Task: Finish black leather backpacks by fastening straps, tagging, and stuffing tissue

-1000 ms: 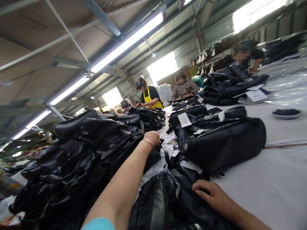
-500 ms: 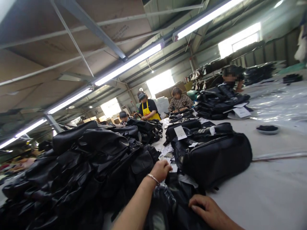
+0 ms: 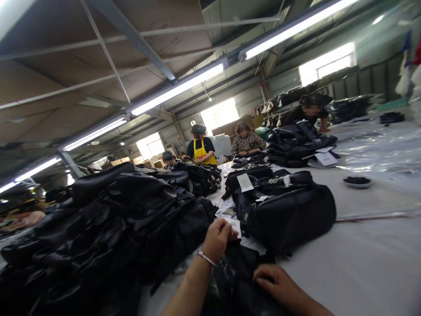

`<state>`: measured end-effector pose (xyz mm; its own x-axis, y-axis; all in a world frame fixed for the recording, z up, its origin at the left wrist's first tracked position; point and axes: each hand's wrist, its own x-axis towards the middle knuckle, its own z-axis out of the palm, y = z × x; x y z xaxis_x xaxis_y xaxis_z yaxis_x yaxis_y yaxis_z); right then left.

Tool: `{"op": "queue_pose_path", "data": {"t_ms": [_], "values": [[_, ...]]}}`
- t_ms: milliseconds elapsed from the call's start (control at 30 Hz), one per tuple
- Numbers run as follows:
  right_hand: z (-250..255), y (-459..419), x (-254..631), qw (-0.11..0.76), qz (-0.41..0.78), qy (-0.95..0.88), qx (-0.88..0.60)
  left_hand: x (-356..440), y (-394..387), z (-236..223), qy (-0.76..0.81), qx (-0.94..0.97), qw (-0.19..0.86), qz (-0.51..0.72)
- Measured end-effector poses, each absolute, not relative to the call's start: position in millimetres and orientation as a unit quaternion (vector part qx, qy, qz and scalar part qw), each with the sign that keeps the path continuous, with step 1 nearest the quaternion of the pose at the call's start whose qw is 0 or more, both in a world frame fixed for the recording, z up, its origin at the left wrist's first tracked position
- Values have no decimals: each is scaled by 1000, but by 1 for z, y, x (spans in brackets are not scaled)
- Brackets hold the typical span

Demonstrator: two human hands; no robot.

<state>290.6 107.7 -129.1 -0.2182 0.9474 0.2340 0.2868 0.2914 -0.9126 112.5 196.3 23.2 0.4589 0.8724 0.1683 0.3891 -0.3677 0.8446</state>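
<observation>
My left hand, with a bracelet at the wrist, is closed at the upper edge of a black bag lying in front of me. Its fingertips are partly hidden. A white paper shows just behind those fingers; whether they touch it I cannot tell. Lower and to the right, my right hand has its fingers curled onto the same black bag. Beyond the hands a full black backpack lies on the table, a white tag on its far side.
A high heap of black bags fills the left. More black bags lie farther back, and a small dark round item sits on the white tabletop. Clear plastic sheeting covers the far right. Several people work across the table, one in a yellow apron.
The near bag's upper part has come up beside my left hand, which is slightly lower and turned. My right hand has shifted a little left. The far-right person leans more over the table.
</observation>
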Motion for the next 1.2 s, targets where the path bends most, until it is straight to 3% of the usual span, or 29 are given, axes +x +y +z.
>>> {"op": "queue_pose_path", "data": {"t_ms": [267, 433, 700, 900, 967, 1200], "values": [[-112, 98, 294, 432, 412, -660, -455, 91, 217, 38, 451, 760, 298, 362], [-100, 98, 303, 504, 390, -564, -526, 89, 203, 52, 442, 786, 259, 347], [-10, 104, 292, 577, 311, -580, -483, 92, 171, 86, 389, 821, 257, 329], [19, 113, 245, 583, 403, -580, -402, 89, 159, 99, 362, 839, 233, 334], [15, 114, 235, 560, 390, -578, -448, 77, 161, 95, 389, 829, 222, 334], [7, 110, 227, 358, 271, -749, -487, 22, 169, 33, 471, 808, 278, 218]]}}
